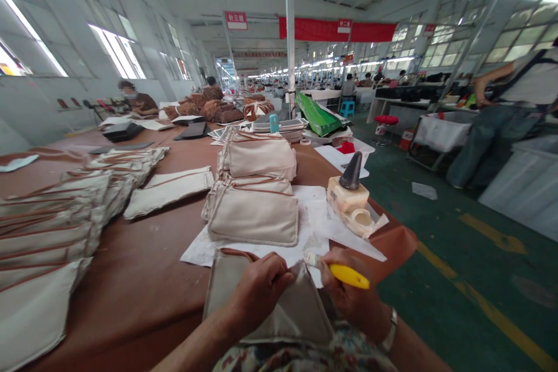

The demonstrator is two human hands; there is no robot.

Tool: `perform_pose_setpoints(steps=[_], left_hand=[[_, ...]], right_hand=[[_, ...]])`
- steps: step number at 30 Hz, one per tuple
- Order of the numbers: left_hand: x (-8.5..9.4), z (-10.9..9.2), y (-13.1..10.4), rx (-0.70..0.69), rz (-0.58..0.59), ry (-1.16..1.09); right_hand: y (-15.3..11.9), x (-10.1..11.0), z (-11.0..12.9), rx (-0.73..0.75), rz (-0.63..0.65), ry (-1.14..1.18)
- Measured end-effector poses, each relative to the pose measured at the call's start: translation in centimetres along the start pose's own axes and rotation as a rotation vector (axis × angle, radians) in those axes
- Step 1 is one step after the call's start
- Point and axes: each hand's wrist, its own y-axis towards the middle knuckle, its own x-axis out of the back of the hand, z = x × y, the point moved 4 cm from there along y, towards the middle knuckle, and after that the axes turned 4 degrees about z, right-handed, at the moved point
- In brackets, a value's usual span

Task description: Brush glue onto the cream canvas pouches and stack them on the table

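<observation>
A grey-beige fabric pouch with a brown strip at its top edge lies at the table's near edge, in front of my body. My left hand is closed on its upper edge, thumb and fingers pinching the fabric. In my right hand is a brush with a yellow handle, its pale bristles at the pouch's upper right corner. White paper lies under and beyond the pouch. Two stacks of similar pouches stand just past it. A stained container with a dark cone on top is at the right.
Rows of overlapping pouches cover the left of the brown table. Another pouch lies between. Brown bundles and a green bag are farther back. A person stands at the right; another sits at the far left.
</observation>
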Motion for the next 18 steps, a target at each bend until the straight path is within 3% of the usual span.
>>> perform_pose_setpoints(steps=[5,8,11,14,18], left_hand=[[-0.3,0.3,-0.8,0.101,-0.003,0.027],[-0.6,0.0,-1.4,0.084,-0.022,0.065],[-0.6,-1.9,-2.4,-0.200,-0.056,0.143],[-0.3,-4.5,-3.7,-0.561,-0.048,0.294],[0.2,-6.3,-4.4,-0.737,-0.077,0.430]], right_hand=[[-0.7,3.6,-0.6,-0.194,-0.186,-0.041],[-1.4,4.2,-1.7,-0.415,-0.253,0.121],[-1.9,3.3,-3.2,-0.609,-0.308,0.413],[-1.9,2.2,-3.6,-0.672,-0.281,0.637],[-1.8,1.3,-1.9,-0.677,-0.099,0.677]])
